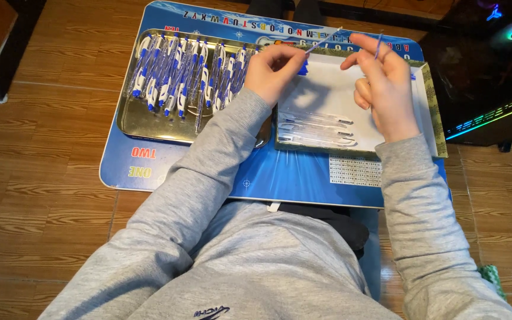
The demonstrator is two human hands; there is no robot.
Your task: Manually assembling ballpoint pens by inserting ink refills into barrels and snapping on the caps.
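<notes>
Over the blue surface (291,175) on our lap, we are holding both hands raised above the white tray (333,89). Our left hand (274,68) is pinching a thin clear refill (322,41) between thumb and fingers, its long axis slanting up and rightward toward the other hand. Our right hand (383,89) is gripping a short blue piece (378,44) between fingertips, held nearly upright, just right of the refill's free tip and near it without touching. Both grips are closed tight on their parts. Below them, clear pen barrels (318,127) are lying crosswise in the white tray. Leftward, finished blue-and-white pens (179,71) are filling the metal tray (149,127).
</notes>
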